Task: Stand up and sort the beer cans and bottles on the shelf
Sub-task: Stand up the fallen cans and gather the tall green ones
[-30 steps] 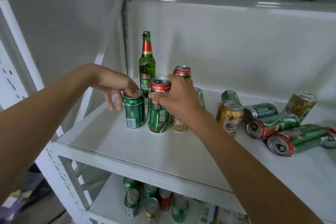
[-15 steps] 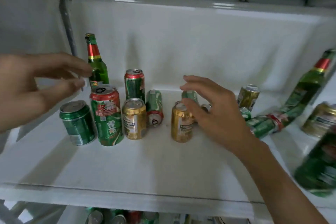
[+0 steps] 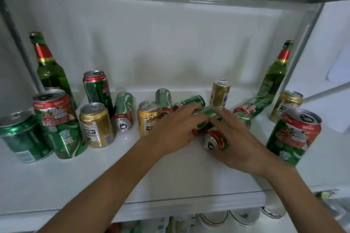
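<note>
On the white shelf (image 3: 132, 172), my left hand (image 3: 174, 130) curls over a green can (image 3: 207, 112) that lies on its side at the middle. My right hand (image 3: 238, 140) wraps a second lying can (image 3: 213, 142), whose red rim and silver end face me. At the left stand a green bottle (image 3: 48, 68), a short green can (image 3: 23, 136), a tall red-and-green can (image 3: 58, 125), a gold can (image 3: 96, 125) and another tall can (image 3: 97, 89). A second green bottle (image 3: 274, 75) leans at the right post.
More cans lie tipped around my hands: one (image 3: 123, 111) beside an upright gold can (image 3: 148, 119), others at the back (image 3: 191, 100) and right (image 3: 248, 109). A tall can (image 3: 295, 136) and gold cans (image 3: 286, 106) stand at the right. White bowls (image 3: 214, 217) sit on the shelf below.
My view has swung right along the shelf. Both hands left the upright cans at the left and came down on the two lying cans at the middle.
</note>
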`<state>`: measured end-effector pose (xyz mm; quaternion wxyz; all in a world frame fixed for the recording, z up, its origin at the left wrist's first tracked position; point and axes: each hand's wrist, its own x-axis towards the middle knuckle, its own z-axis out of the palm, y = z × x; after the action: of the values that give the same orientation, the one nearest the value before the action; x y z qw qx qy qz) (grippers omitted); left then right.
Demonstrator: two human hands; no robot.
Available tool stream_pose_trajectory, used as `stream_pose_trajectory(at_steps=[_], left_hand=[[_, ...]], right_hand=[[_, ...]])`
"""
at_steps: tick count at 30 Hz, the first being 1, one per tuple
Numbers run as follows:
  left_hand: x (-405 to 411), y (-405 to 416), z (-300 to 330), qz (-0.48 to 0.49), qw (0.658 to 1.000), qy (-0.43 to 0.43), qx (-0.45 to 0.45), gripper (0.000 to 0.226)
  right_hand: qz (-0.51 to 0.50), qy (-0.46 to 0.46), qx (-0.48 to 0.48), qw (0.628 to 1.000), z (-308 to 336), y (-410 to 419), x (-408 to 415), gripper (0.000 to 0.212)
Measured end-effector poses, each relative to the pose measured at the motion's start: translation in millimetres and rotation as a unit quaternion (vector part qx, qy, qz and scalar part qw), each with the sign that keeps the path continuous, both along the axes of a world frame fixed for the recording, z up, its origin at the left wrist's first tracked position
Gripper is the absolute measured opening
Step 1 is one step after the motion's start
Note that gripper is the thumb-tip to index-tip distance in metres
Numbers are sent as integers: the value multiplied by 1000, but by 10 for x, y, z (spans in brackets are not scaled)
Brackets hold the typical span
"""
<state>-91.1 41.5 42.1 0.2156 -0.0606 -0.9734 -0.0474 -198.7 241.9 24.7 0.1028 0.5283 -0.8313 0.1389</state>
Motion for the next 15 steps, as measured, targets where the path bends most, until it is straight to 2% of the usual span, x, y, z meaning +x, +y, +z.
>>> stream_pose_trajectory(at_steps=[3, 6, 12, 15], left_hand=[[-208, -46, -117, 26, 999, -42, 5, 81], [-308, -54, -257, 36, 998, -45, 29, 84], [-351, -24, -342, 61, 991, -31, 112, 79], [-324, -24, -335, 60, 986, -4, 153, 76]], right_hand=[[-32, -20, 67, 997, 13, 68, -10, 99], [-29, -20, 125, 992, -33, 80, -61, 100], [-3, 27, 64, 998, -53, 75, -134, 68], [-14, 48, 48, 998, 42, 87, -53, 63]])
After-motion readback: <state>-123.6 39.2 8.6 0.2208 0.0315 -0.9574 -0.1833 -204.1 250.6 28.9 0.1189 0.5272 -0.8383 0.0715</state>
